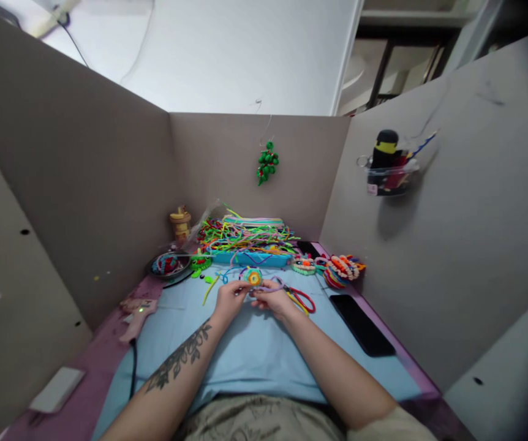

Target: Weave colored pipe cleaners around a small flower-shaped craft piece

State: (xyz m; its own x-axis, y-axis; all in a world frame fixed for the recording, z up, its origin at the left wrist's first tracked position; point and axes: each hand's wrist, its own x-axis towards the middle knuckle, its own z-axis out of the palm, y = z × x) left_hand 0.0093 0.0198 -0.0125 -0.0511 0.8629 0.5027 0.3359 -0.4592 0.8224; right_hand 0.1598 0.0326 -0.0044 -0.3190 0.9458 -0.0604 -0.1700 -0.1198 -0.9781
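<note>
Patterned clothing (264, 419) is seen nearest | orange-centred round craft piece (255, 279) is pinched by the left hand (231, 300); what is gripped by the right hand (272, 300), beside a purple strand (279, 282), cannot be told | piece is held just beyond and between both, neither clearly nearer; no long axis is made out | underside is hidden.

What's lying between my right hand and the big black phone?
In the head view, red-handled scissors lie beside your right hand, something yellow against them, then light-blue cloth up to the black phone.
</note>
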